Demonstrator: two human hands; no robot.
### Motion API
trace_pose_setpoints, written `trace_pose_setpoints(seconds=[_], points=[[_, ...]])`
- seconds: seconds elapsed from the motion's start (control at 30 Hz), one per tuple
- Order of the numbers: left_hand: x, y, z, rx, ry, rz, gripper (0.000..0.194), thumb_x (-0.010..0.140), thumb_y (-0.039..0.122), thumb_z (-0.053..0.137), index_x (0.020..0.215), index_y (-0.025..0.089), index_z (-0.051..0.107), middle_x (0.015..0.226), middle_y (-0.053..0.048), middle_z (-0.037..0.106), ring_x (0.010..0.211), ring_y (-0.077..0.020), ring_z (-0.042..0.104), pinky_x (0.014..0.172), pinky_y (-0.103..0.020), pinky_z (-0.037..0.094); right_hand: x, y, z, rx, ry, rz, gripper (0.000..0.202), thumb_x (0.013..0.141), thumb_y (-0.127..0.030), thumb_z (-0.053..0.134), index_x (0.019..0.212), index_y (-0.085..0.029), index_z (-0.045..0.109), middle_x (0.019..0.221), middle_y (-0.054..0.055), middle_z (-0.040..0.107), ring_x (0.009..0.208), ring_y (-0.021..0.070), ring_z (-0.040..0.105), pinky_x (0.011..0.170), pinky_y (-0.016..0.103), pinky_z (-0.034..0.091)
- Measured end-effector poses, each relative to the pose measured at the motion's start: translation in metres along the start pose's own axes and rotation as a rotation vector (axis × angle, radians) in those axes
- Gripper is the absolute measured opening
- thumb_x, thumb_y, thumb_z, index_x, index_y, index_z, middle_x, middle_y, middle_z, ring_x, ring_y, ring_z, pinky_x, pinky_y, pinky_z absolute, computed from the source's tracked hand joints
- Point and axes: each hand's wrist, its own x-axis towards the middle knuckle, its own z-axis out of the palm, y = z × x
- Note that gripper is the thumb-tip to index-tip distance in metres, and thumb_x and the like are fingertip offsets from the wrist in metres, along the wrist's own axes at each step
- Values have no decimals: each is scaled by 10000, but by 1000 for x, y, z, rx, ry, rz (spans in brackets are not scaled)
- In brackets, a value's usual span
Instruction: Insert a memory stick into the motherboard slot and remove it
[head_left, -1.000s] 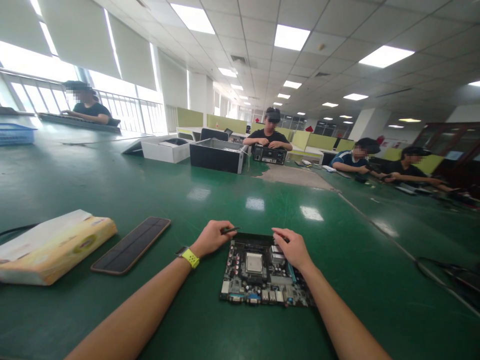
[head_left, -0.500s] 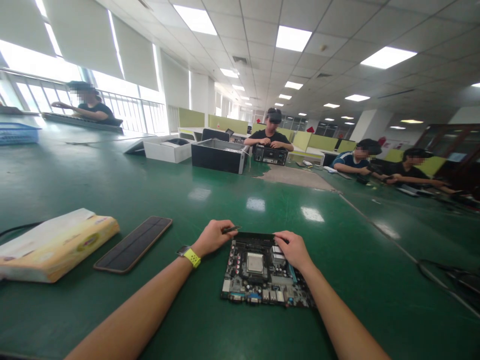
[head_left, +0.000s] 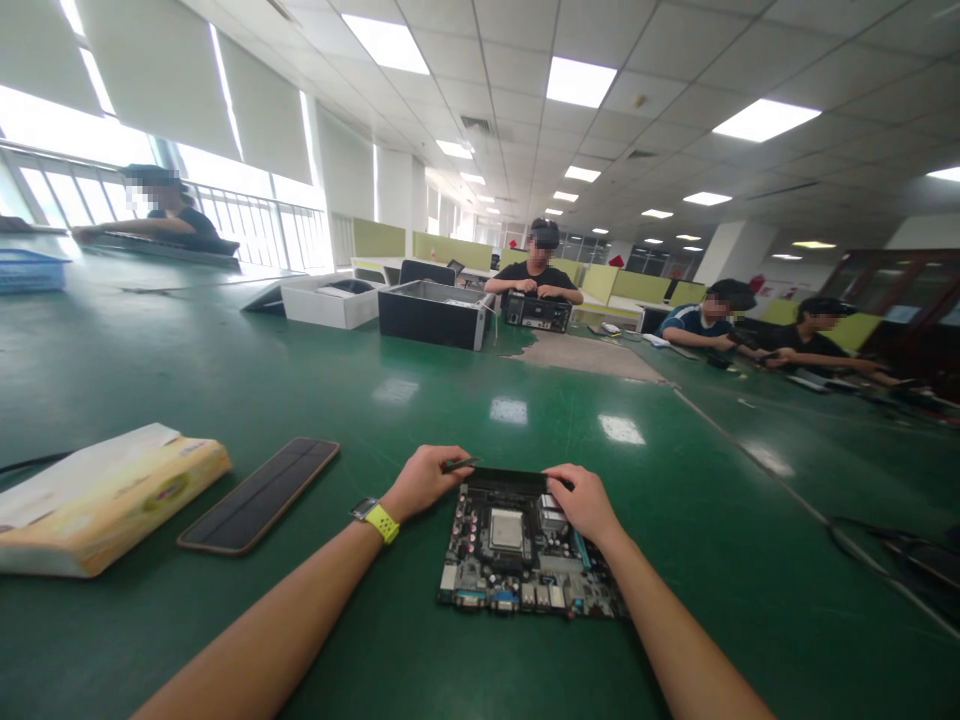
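A motherboard (head_left: 555, 572) lies flat on the green table, its ports toward me. A square silver processor (head_left: 506, 531) sits in its socket. Along the board's far edge stands a long dark memory stick (head_left: 510, 480). My left hand (head_left: 427, 478), with a yellow-strapped watch on its wrist, is closed at the stick's left end. A thin dark pointed tool (head_left: 460, 464) pokes out from its fingers; its exact kind is unclear. My right hand (head_left: 581, 498) pinches the right end of the stick, its palm over the board's right side and hiding part of it.
A phone (head_left: 259, 497) and a yellow tissue pack (head_left: 112, 500) lie to the left. Farther back stand a white box (head_left: 330, 305) and a dark computer case (head_left: 431, 318). Cables (head_left: 900, 560) lie at the right. Several people sit around the table, one behind another computer unit (head_left: 536, 311).
Both hands stay at the stick's ends, with only a slight shift. The view has moved a little. At the far left, a person's arm has lowered.
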Motion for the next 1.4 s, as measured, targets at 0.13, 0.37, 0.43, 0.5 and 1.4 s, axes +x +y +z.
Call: trace_pose_setpoints(seconds=[0.13, 0.37, 0.43, 0.5, 1.4], points=[[0, 1, 0, 5, 2, 3, 182, 810, 300, 570, 836, 168, 693, 783, -20, 695, 706, -143, 603, 679, -219, 454, 0, 0, 0, -7, -6, 7, 246, 790, -284, 509, 857, -221, 737, 921, 54, 724, 907, 232, 631, 869, 385, 456], [1, -1, 1, 12, -8, -12, 215, 801, 332, 581, 894, 175, 693, 848, -20, 706, 744, -153, 618, 701, -233, 470, 0, -3, -1, -9, -16, 23, 260, 784, -287, 526, 913, -196, 733, 953, 61, 720, 935, 226, 624, 872, 362, 452], [1, 0, 0, 0, -11, -10, 230, 811, 347, 565, 887, 172, 693, 848, -21, 708, 742, -152, 621, 698, -233, 472, -1, -4, -2, -7, -20, 28, 264, 780, -287, 529, 917, -189, 732, 954, 63, 720, 934, 226, 623, 871, 360, 451], [1, 2, -1, -17, -12, -6, 245, 821, 359, 551, 881, 169, 693, 847, -22, 710, 747, -153, 624, 702, -232, 474, -1, -4, -2, -3, -24, 32, 265, 778, -288, 529, 916, -188, 733, 955, 63, 719, 931, 226, 622, 872, 359, 450], [3, -7, -3, 65, 353, -29, 178, 827, 295, 543, 842, 175, 675, 783, -17, 702, 664, -138, 609, 639, -217, 452, -58, -149, 25, -83, -329, -211, 513, 873, -428, 488, 1330, -196, 481, 1380, 113, 470, 1271, 284, 402, 1059, 449, 311]])
